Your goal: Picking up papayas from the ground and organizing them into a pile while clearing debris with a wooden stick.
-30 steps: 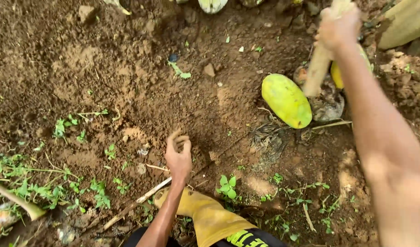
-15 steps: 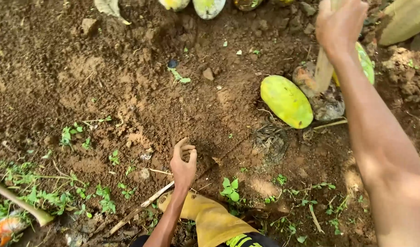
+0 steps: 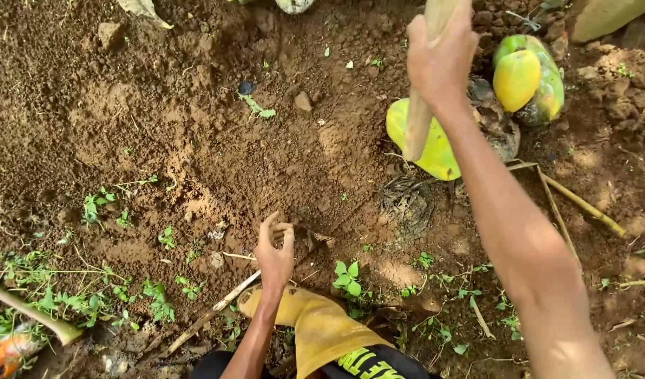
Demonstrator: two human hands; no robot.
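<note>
My right hand [image 3: 439, 60] is raised at the top of the view, shut on a pale wooden stick [image 3: 419, 123] that hangs down in front of a yellow-green fallen fruit [image 3: 435, 151]. My left hand [image 3: 274, 251] is low over the bare brown soil [image 3: 196, 126], fingers loosely curled and apart, holding nothing. It hovers at a small dug patch of earth just beyond my yellow rubber boot [image 3: 315, 326].
Two more yellow-green fruits [image 3: 526, 77] lie at the upper right beside a rotted husk [image 3: 501, 133]. Thin sticks [image 3: 582, 203] lie at right. A stalk [image 3: 27, 312] crosses the weeds at lower left. Small stones [image 3: 303, 102] dot the soil.
My right hand and the stick have swung left, now over the nearer fruit. The left hand stays in about the same place above the soil. The view has shifted right.
</note>
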